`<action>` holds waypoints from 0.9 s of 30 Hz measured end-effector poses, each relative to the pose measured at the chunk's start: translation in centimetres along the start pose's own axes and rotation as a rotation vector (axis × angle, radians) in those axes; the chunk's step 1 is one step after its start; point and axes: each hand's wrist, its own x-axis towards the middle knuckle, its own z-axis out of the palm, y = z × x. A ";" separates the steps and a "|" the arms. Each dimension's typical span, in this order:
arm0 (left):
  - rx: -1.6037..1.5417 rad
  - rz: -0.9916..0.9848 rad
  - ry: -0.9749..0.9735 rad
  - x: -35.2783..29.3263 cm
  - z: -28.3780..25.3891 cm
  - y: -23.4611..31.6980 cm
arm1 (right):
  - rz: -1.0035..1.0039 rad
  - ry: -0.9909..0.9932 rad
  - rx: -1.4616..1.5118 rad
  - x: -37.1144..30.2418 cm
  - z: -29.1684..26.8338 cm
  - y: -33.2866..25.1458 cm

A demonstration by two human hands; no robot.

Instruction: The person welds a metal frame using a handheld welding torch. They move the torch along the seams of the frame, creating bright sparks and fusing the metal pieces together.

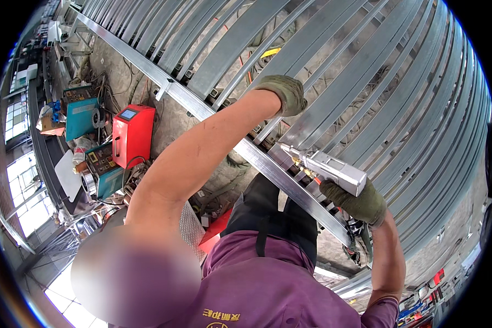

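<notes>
The slats [361, 76] fill the far and right side, laid side by side with gaps between. The rail [259, 158] crosses their near ends; a red box [139, 134] stands on the floor well to the left. The tool [333, 169], silver and blocky, is above the slats' near ends, its tip toward the left; the gloved right hand [358, 202] grasps its rear. The gloved left hand [284, 94] is curled at a thin bar [269, 128]; whether it grips, I cannot tell. A loose left hand might let the bar shift; a tilted wrist could slide the tip off line. Heat or sparks, if any, could reach the bare forearms.
</notes>
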 end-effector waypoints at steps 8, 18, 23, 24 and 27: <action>0.027 -0.086 0.044 0.3 -0.1 -0.3 | -0.006 -0.011 0.054 0.4 -0.8 2.5; -0.017 -0.050 0.022 2.2 1.4 -0.6 | -0.099 -0.081 0.053 3.4 0.9 2.9; -0.009 -0.039 0.012 2.7 1.3 -0.9 | -0.169 -0.126 0.080 4.9 1.8 2.3; -0.013 -0.039 0.012 2.6 1.2 -0.8 | -0.195 -0.124 0.080 5.3 2.0 3.1; -0.012 -0.042 0.006 2.7 1.2 -0.9 | -0.171 -0.142 0.083 5.5 2.2 3.1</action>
